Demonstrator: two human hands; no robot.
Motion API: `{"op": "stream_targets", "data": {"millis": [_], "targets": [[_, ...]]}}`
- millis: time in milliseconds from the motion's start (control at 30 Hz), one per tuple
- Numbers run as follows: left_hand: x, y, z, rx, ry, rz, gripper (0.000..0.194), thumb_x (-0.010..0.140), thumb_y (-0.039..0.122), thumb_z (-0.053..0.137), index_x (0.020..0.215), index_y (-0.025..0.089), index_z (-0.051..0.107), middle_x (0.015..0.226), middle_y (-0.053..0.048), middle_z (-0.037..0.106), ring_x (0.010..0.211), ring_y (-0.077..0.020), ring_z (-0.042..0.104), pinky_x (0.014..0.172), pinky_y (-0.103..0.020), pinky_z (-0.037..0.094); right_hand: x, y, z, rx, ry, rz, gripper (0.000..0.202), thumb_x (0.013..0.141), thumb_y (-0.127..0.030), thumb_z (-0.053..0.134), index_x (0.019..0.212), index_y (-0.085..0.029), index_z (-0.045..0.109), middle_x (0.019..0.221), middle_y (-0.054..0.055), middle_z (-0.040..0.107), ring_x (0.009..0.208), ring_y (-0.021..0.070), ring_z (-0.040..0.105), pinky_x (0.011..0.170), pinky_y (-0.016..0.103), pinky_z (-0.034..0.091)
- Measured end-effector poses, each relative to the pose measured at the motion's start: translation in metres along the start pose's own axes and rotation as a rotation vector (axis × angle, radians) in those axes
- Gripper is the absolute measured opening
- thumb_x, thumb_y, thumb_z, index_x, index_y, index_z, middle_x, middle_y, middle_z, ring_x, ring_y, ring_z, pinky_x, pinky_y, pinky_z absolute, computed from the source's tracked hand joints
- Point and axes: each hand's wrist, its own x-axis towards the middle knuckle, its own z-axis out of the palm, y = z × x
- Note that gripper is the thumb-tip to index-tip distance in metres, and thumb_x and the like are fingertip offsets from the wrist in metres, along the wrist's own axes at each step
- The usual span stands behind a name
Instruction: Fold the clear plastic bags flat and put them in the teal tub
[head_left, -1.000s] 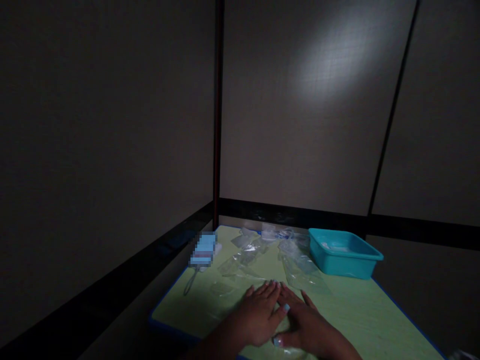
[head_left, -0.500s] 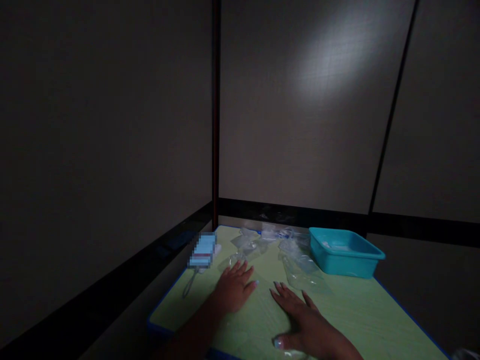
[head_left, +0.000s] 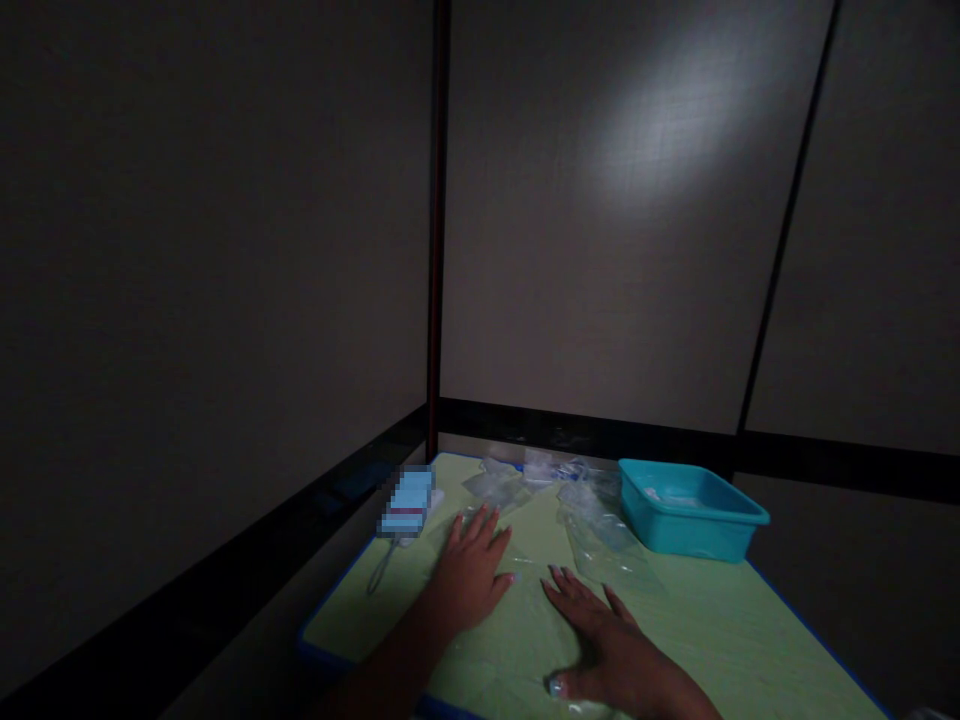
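Observation:
My left hand (head_left: 471, 572) lies flat with its fingers spread on a clear plastic sheet or bag (head_left: 517, 625) on the green table. To its right, my right hand (head_left: 604, 635) rests on the same clear plastic, palm down, thumb held away from the fingers. Neither hand holds anything. Beyond my left hand is a crumpled clear bag (head_left: 496, 485), and another clear plastic bag (head_left: 609, 540) lies beyond my right hand. The outline of the plastic under the hands is hard to make out.
A teal basin (head_left: 697, 530) stands at the table's back right. A phone-like device (head_left: 409, 502) with a strap lies at the left edge. More crumpled plastic (head_left: 555, 467) is at the back. Wall panels (head_left: 600, 250) border the blue-edged table (head_left: 780, 640).
The fingers of my left hand have shifted slightly forward and its thumb a little lower. My right hand has barely moved.

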Motion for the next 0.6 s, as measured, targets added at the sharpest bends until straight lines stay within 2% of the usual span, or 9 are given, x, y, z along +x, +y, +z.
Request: {"op": "stream_targets", "data": {"millis": [67,133,200,267,333,433,500,600], "targets": [[-0.012,0.009,-0.013,-0.030,0.008,0.071,0.051,0.084,0.048,0.046,0.131,0.027,0.042,0.143,-0.006,0.033,0.133,-0.0265,0.022,0.109,-0.049,0.006,0.001,0.001,0.002,-0.005,0.013,0.001,0.097,0.061,-0.070,0.057,0.140,-0.031,0.016,0.147,0.005,0.006,0.135,0.0287,0.006,0.105,0.054,-0.003],[-0.030,0.017,-0.022,-0.109,-0.063,0.182,0.051,0.084,0.051,0.046,0.130,0.030,0.042,0.138,-0.004,0.041,0.126,-0.0249,0.035,0.108,-0.045,0.015,0.001,0.002,0.003,-0.006,0.027,-0.005,0.097,0.062,-0.071,0.056,0.140,-0.031,0.014,0.147,0.004,0.006,0.135,0.0282,0.004,0.106,0.054,-0.002],[-0.049,0.019,-0.024,-0.165,-0.140,0.314,0.055,0.080,0.058,0.047,0.130,0.034,0.041,0.139,-0.001,0.039,0.125,-0.0256,0.037,0.108,-0.044,0.018,0.000,0.001,0.003,-0.002,0.037,-0.014,0.093,0.066,-0.070,0.053,0.140,-0.031,0.013,0.147,0.003,0.007,0.135,0.0274,0.003,0.106,0.054,-0.001],[-0.067,0.017,-0.019,-0.171,-0.206,0.379,0.057,0.082,0.058,0.042,0.133,0.034,0.036,0.142,-0.001,0.036,0.126,-0.0265,0.035,0.108,-0.045,0.016,-0.001,-0.001,0.002,0.009,0.040,-0.014,0.087,0.071,-0.069,0.048,0.140,-0.031,0.012,0.148,0.003,0.007,0.135,0.0265,0.002,0.106,0.054,0.000],[-0.083,0.010,-0.010,-0.153,-0.217,0.339,0.060,0.082,0.058,0.043,0.136,0.033,0.032,0.143,-0.002,0.033,0.128,-0.0275,0.033,0.108,-0.047,0.015,-0.002,-0.004,0.000,0.022,0.050,-0.011,0.080,0.076,-0.067,0.042,0.141,-0.032,0.011,0.148,0.003,0.006,0.136,0.0253,0.003,0.106,0.053,0.000],[-0.101,-0.001,0.001,-0.155,-0.201,0.259,0.075,0.074,0.057,0.056,0.138,0.035,0.025,0.147,-0.001,0.025,0.131,-0.0287,0.028,0.109,-0.049,0.013,-0.004,-0.010,-0.002,0.043,0.085,0.011,0.071,0.082,-0.065,0.033,0.141,-0.033,0.011,0.148,0.001,0.006,0.136,0.0231,0.003,0.106,0.052,-0.002],[-0.108,-0.006,0.005,-0.182,-0.175,0.226,0.066,0.078,0.047,0.057,0.136,0.037,0.028,0.147,0.001,0.025,0.131,-0.0264,0.028,0.109,-0.047,0.017,-0.005,-0.014,-0.003,0.057,0.104,0.043,0.066,0.084,-0.063,0.028,0.140,-0.034,0.011,0.149,0.000,0.007,0.136,0.0221,0.002,0.105,0.053,-0.003],[-0.109,-0.007,0.009,-0.225,-0.107,0.203,0.043,0.085,0.036,0.050,0.127,0.038,0.043,0.144,0.003,0.032,0.129,-0.0242,0.032,0.108,-0.045,0.022,-0.006,-0.016,-0.003,0.062,0.136,0.073,0.062,0.086,-0.061,0.026,0.140,-0.035,0.009,0.149,-0.001,0.006,0.136,0.0218,0.001,0.104,0.054,-0.005]]}}
